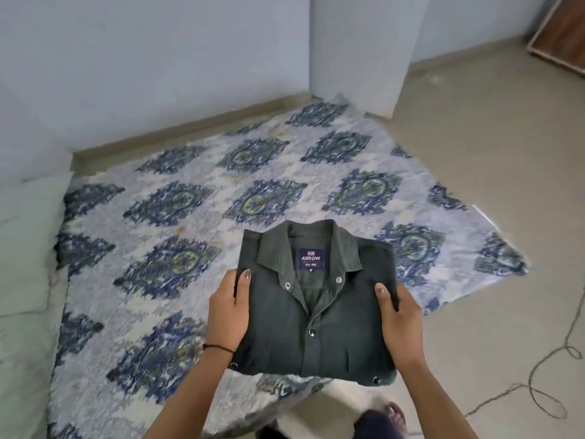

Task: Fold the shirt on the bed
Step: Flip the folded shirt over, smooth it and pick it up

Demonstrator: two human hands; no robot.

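A dark grey-green shirt [316, 312] is folded into a compact rectangle, collar away from me, with a blue brand label showing inside the neck. It is held above the near edge of the bed [190, 217], which is covered by a white sheet with blue medallion patterns. My left hand [229, 308] grips the shirt's left side, thumb on top. On the opposite side, my right hand [400, 321] grips the edge the same way. The fingers of both hands are hidden under the fabric.
A pale blue wall runs behind the bed, with a pillar [357, 52] at its far right corner. Pale pillows [25, 264] lie along the left edge. Beige floor lies to the right, with a thin cord [544, 375] looping across it. A wooden board [560, 30] leans at top right.
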